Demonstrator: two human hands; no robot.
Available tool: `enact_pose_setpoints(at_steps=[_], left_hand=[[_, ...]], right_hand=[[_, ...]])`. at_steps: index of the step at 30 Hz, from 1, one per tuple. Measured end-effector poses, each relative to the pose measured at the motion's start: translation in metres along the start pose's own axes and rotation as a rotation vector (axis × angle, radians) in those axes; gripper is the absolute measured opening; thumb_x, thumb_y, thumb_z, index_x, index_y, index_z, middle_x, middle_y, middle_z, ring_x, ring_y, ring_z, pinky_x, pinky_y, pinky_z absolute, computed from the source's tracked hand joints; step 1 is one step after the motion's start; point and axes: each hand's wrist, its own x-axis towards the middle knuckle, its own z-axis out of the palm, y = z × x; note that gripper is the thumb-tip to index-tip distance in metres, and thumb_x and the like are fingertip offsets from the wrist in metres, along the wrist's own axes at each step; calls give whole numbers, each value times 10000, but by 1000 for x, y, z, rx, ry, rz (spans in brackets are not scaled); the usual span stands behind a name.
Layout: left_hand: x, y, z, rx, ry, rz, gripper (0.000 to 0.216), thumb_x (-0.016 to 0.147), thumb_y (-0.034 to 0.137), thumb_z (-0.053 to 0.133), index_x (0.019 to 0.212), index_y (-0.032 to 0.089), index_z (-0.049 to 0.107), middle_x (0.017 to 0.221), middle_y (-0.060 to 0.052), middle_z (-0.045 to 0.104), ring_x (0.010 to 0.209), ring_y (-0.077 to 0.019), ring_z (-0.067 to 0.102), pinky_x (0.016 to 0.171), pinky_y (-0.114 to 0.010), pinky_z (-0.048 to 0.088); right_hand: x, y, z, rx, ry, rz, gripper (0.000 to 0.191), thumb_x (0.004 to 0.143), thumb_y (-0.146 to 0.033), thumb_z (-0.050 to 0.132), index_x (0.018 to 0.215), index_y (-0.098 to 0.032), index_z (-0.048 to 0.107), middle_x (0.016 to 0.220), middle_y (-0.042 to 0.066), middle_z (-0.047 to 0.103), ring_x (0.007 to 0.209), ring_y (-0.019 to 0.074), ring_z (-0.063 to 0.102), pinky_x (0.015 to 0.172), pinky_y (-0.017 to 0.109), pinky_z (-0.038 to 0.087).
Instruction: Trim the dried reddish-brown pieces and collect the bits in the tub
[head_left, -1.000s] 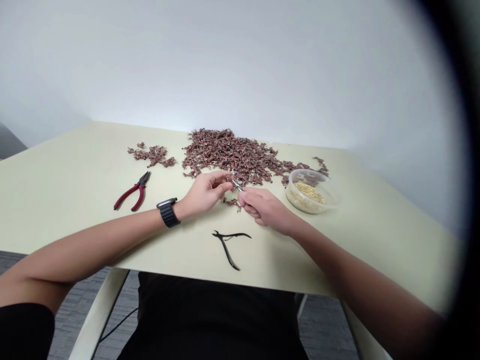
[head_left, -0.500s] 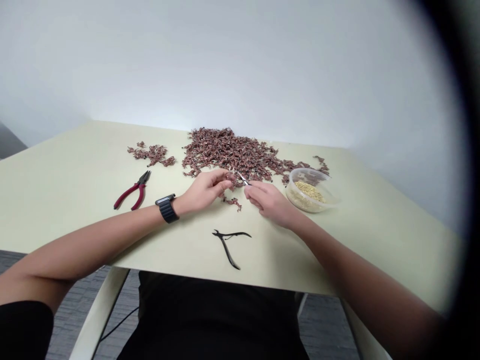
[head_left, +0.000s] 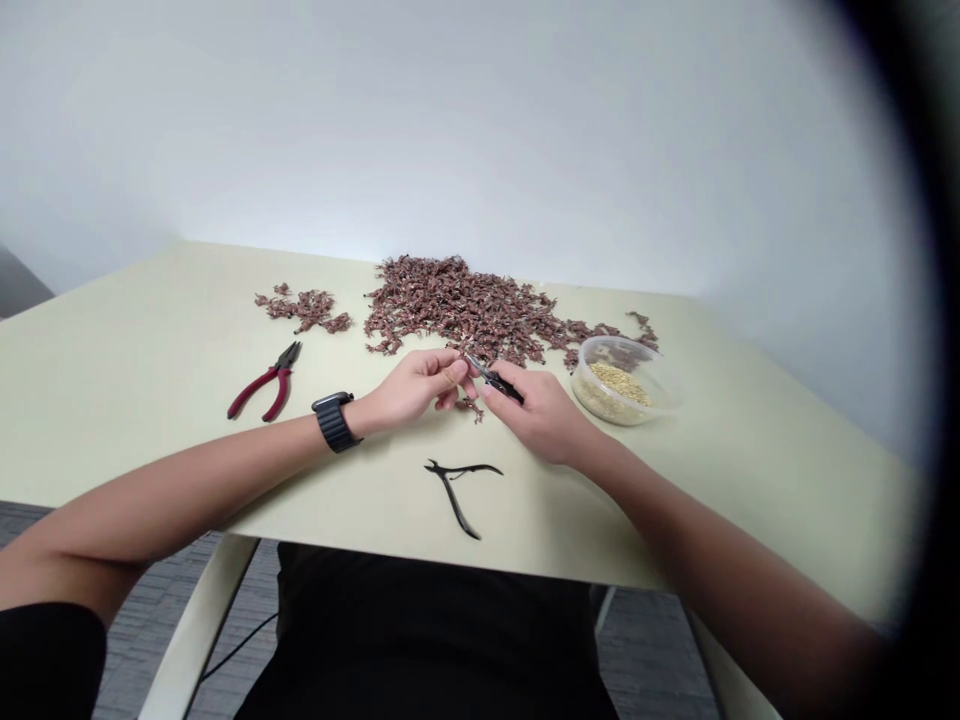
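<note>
My left hand (head_left: 414, 388) wears a dark watch and pinches a small reddish-brown piece at its fingertips, just in front of the big pile of reddish-brown pieces (head_left: 465, 308). My right hand (head_left: 541, 412) is closed round a small dark tweezer-like tool (head_left: 489, 376) whose tip points at the left fingertips. A few loose brown pieces (head_left: 469, 406) lie on the table under the two hands.
Black nippers (head_left: 454, 484) lie near the table's front edge (head_left: 450, 560). Red-handled pliers (head_left: 267, 384) rest at the left. A smaller heap of brown pieces (head_left: 306, 308) is at the back left. A clear tub with yellowish bits (head_left: 619, 380) stands right of my hands.
My right hand drew slightly away to the right, then came back, turning so the tool's tip meets the left fingertips. My left hand stayed almost still.
</note>
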Motion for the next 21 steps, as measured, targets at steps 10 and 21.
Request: enact_pose_setpoints(at_steps=[10,21], left_hand=[[0,-8,-15,686,199,281,252,1007,273,555,1209,156,647,929,-68,714,749,-144,633,707,-271,489],[1,-5,-11,372,96,108,332,1042,432,528,1106,134,660,919,-75,703,678,-114,587,656,-241,491]], right_hand=[[0,-9,-9,893,-412,464,379,972,-566,491,856,-207,524,657,-61,270,535,94,122,438,221,77],[3,-1,-4,368,-82,165,345,976,-484,514,772,-207,500,690,-17,392,606,128,339,527,266,243]])
